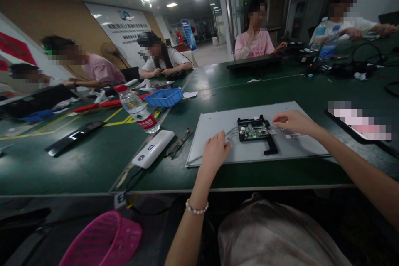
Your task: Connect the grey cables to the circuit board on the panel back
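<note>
A flat grey panel [218, 122] lies on the green table. On it rests a black bracket [270, 146] carrying a green circuit board [254, 131]. My left hand [215, 149] is closed around thin grey cables [232, 133] that run to the board's left side. To the right of the board, my right hand [290, 122] hovers with thumb and fingertips pinched together; whatever they hold, if anything, is too small to name.
Left of the panel are glasses [178, 143], a white power bank [153, 149], a water bottle [139, 110] and a blue tray [164, 97]. A phone [358, 124] lies right. A pink basket [102, 237] is below the table edge. Several people sit around the table.
</note>
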The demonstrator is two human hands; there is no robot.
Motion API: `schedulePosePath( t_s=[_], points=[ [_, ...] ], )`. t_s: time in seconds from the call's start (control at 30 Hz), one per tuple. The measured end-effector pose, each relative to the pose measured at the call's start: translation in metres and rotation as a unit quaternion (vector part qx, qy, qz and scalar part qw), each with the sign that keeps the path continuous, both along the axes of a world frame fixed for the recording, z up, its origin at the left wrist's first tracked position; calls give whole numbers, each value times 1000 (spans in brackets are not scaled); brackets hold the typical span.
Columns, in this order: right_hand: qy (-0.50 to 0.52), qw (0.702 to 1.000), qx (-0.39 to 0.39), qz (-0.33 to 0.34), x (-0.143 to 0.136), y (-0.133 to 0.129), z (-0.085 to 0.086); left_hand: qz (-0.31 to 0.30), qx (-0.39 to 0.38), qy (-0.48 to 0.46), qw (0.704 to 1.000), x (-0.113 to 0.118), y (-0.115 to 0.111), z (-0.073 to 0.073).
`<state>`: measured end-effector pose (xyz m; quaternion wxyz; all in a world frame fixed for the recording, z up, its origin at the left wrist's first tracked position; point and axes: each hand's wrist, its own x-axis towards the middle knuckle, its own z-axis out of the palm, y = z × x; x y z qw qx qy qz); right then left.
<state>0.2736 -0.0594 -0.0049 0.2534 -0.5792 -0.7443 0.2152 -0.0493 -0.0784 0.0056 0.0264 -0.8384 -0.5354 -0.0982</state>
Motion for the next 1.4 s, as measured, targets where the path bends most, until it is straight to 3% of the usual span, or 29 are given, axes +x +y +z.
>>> schedulePosePath(
  t_s=[0.27,0.47,0.6,0.83,1.03,1.23,1.4],
  points=[
    [2,998,-43,46,-9,-3,-2,-19,42,-83,996,-6,0,-8],
    [-6,998,-40,53,-12,-5,0,-29,107,-142,984,-5,-2,1],
    [0,996,-61,58,-10,-5,4,-61,102,-140,983,-5,-9,9],
    [6,997,-69,-26,18,4,1,-78,39,-30,996,-2,-13,11],
    [-82,992,-23,-98,32,8,-5,-62,39,-43,996,-4,-9,11],
    [-73,994,79,2,4,17,10,-12,88,-151,985,-9,-7,11],
    [-119,986,93,71,-33,33,21,7,62,-161,985,-12,-4,8]
  ],
)
